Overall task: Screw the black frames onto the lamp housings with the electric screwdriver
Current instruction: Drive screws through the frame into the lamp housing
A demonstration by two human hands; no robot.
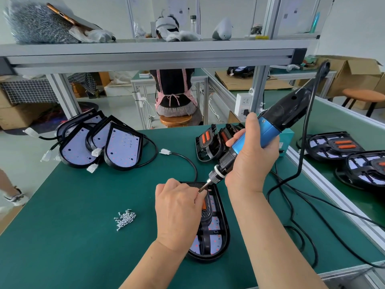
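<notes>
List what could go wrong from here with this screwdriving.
The left hand curls right at the tip of the electric screwdriver; a slip might jab its fingers. The right hand holds the tool tilted, so a screw may seat crooked in the lamp housing.

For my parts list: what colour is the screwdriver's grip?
Blue, on the electric screwdriver, seen best in the head view.

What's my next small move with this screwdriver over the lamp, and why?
Likely steady the electric screwdriver in the right hand and lower its bit onto the black frame at the far end of the lamp housing: the bit is tilted, its tip at the fingers of the left hand, apparently unseated.
</notes>
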